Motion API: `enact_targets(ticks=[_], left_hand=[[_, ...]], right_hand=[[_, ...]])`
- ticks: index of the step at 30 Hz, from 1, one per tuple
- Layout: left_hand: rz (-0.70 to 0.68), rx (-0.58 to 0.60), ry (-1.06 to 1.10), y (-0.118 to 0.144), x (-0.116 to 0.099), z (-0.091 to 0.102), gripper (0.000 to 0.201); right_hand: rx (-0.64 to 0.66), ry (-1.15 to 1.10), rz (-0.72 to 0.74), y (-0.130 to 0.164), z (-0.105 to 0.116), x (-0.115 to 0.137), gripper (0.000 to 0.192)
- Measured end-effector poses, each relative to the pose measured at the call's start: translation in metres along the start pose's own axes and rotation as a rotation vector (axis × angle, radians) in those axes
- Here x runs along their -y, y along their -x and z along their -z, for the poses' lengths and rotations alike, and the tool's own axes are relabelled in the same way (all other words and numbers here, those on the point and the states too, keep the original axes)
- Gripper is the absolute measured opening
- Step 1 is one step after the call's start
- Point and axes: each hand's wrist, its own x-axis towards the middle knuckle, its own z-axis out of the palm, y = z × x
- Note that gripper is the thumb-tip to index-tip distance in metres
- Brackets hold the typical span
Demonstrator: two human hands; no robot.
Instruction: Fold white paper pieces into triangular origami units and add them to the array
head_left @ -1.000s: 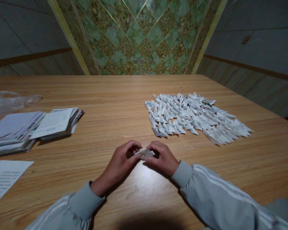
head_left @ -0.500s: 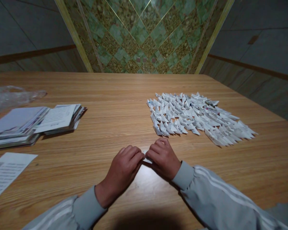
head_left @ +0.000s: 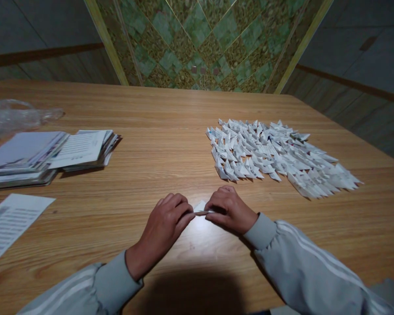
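1. The left hand (head_left: 166, 229) pinches one end of a small folded paper (head_left: 200, 206) between thumb and fingers; the grip at the edge leaves the middle uncovered.
2. The right hand (head_left: 231, 210) pinches the opposite end in the same way, so the paper is likely kept taut and level between the two.
3. The paper sits straight ahead of the person, low over the counter (head_left: 157, 118). Whether it touches the wood cannot be told. Its middle rises in a pale peak, while the ends are hidden by fingers.
4. Beyond the right hand lie many paper boats (head_left: 259, 151), packed close in rough rows, some leaning on one another. Such packing probably saves room and leaves the near middle free for both hands.
5. On the left, a wide stack (head_left: 22, 151) and a narrower stack (head_left: 85, 146) lie side by side, well apart from the boats, which seems to keep flat sheets from mixing with folded ones.
6. A printed sheet (head_left: 16, 223) lies alone nearer the person, perhaps for easy reach.
7. A clear plastic bag (head_left: 16, 118) lies behind the wide stack, apparently out of the way.
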Motion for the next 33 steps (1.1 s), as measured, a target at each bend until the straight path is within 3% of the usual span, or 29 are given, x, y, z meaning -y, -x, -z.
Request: enact_targets(ticks=[20,33], left_hand=[[0.119,0.006,-0.006,-0.008,-0.003,-0.001,0.015],[0.124,-0.036,-0.064,-0.008,-0.001,-0.005,0.012]], right_hand=[[-0.018,0.132,-0.204,-0.001,-0.003,0.002,0.017],[0.025,0.284,-0.194,-0.003,-0.003,0.008,0.015]])
